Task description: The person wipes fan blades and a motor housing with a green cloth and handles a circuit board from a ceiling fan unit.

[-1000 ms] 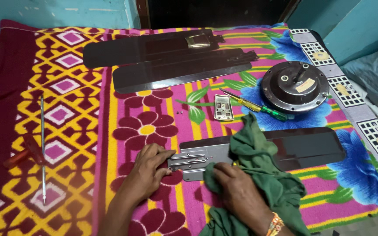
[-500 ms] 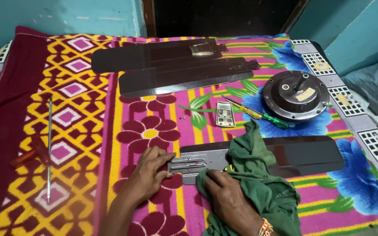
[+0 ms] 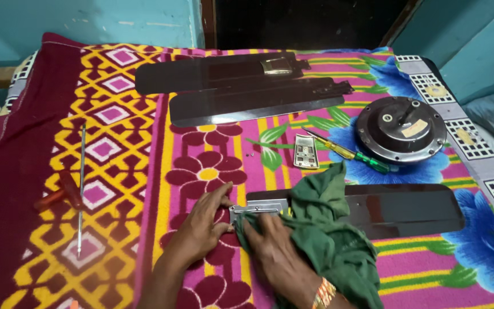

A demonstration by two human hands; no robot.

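On the patterned bedspread (image 3: 115,171), head view, your two hands work at the near fan blade (image 3: 395,209), a dark glossy blade lying flat and running off to your right.

Left hand (image 3: 201,223): rests flat on the bedspread at the blade's metal bracket (image 3: 258,207), fingers spread slightly apart and extended, fingertips touching the bracket's left end. It clamps nothing.

Right hand (image 3: 275,249): presses a green cloth (image 3: 327,234) down onto the bracket end of the blade, fingers laid forward over the cloth's edge and bearing on it rather than closed around it. The cloth is bunched and covers the joint of bracket and blade. A beaded band sits on your wrist.

Farther items, same view: two more dark blades (image 3: 241,88) lie side by side at the far edge of the bed, overlapping. A round fan motor housing (image 3: 401,129) sits to the right, well apart from your hands. A screwdriver with a yellow and green handle (image 3: 353,151) lies just beside it, next to a small loose metal plate (image 3: 306,151). At your left, a long thin rod (image 3: 81,189) lies beside a red-handled tool (image 3: 64,191).
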